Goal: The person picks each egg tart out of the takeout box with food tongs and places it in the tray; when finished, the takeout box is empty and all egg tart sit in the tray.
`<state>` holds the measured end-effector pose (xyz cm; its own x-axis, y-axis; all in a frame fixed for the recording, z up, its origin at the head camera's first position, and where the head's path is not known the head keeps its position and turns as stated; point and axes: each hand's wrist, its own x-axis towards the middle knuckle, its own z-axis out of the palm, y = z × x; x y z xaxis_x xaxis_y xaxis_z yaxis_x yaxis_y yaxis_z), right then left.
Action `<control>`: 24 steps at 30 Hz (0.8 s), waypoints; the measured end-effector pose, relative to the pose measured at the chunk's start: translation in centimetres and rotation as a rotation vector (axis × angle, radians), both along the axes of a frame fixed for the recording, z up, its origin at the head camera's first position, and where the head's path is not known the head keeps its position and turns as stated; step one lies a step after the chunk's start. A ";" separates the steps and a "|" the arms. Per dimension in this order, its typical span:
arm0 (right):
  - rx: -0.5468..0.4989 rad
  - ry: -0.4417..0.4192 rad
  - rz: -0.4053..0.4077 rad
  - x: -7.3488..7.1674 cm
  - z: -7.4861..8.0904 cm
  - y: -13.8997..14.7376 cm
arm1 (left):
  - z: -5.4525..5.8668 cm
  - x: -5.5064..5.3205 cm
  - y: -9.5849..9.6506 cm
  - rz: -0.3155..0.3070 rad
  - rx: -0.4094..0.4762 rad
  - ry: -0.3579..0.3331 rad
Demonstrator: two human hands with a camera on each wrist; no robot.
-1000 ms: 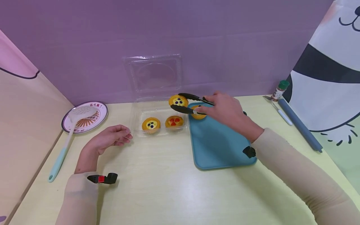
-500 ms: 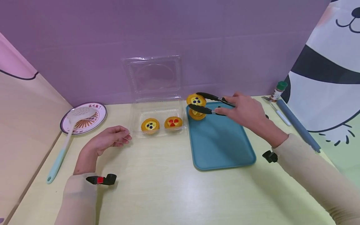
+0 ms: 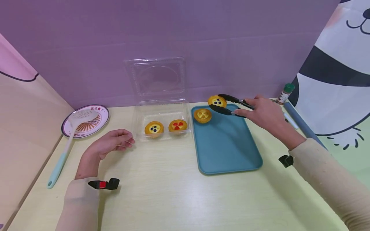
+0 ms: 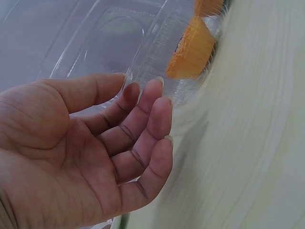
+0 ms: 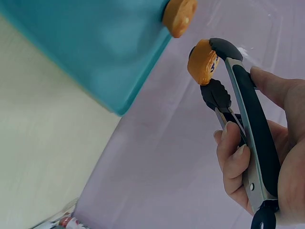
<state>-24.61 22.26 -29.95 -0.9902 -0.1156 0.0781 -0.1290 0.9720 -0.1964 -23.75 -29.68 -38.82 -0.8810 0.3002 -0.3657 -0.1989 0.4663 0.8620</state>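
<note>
My right hand (image 3: 266, 114) grips black and silver tongs (image 5: 255, 138), thumb on one arm and fingers round the other. Between the tong tips is an egg tart (image 3: 217, 101) with dark blue dots on its yellow filling, held above the back edge of the blue tray (image 3: 231, 144). On the tray's back left corner lies another tart (image 3: 202, 115) with a pale topping. My left hand (image 4: 100, 133) rests palm up with loosely bent fingers, nothing in them, beside the clear plastic box (image 3: 164, 112). Inside the box sit a blue-dotted tart (image 3: 154, 129) and a red-topped tart (image 3: 177, 125).
The box's clear lid (image 3: 157, 78) stands raised against the purple backdrop. At the left, a slotted turner (image 3: 65, 154) leans on a patterned plate (image 3: 102, 112). On the right are a green-capped jar (image 3: 285, 93), a white-handled knife (image 3: 291, 121) and a long grey-blue rod (image 3: 302, 123).
My right hand has carried the blue-dotted tart in the tongs rightward, from over the box's right edge to over the tray's back edge. My left hand has stayed put.
</note>
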 end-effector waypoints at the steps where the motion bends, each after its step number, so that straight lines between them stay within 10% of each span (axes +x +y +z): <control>1: 0.001 0.001 -0.003 -0.1 -0.2 0.2 | 0.0 0.0 0.0 -0.001 -0.001 0.001; 24: 0.015 -0.043 -0.022 -1.3 -2.8 2.6 | -0.1 0.0 -0.2 -0.004 0.003 0.002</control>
<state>-25.91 24.83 -32.79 -0.9949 -0.0945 0.0341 -0.0992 0.9773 -0.1869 -23.71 -29.87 -38.89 -0.8806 0.3051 -0.3627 -0.1947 0.4648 0.8637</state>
